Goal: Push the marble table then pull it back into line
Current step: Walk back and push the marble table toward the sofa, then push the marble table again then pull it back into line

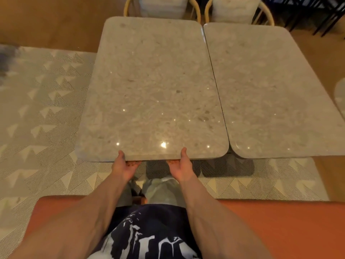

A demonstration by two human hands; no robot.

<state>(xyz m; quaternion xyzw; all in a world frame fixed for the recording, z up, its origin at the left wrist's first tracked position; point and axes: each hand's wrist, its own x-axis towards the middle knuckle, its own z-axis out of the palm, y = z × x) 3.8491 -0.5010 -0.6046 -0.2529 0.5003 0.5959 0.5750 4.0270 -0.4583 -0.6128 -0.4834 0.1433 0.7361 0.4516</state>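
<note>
Fingers are curled out of sight under the near rim, thumbs on top, so the left hand (124,165) and right hand (181,165) clamp the marble desk (153,86), touching its neighbour desk (270,90) but sitting crooked. Probably best moved evenly with both hands.

Marble table (155,86) – polished speckled stone, glossy, light glints; neighbouring surface (276,94) same stone. Floor (46,23) smooth wood, rug (37,113) woven, matt, chairs (197,14) bent wood, cloth cushions.

fingers (133,163) hidden under marble table (155,90) edge | second table (276,94) cut off right
</note>
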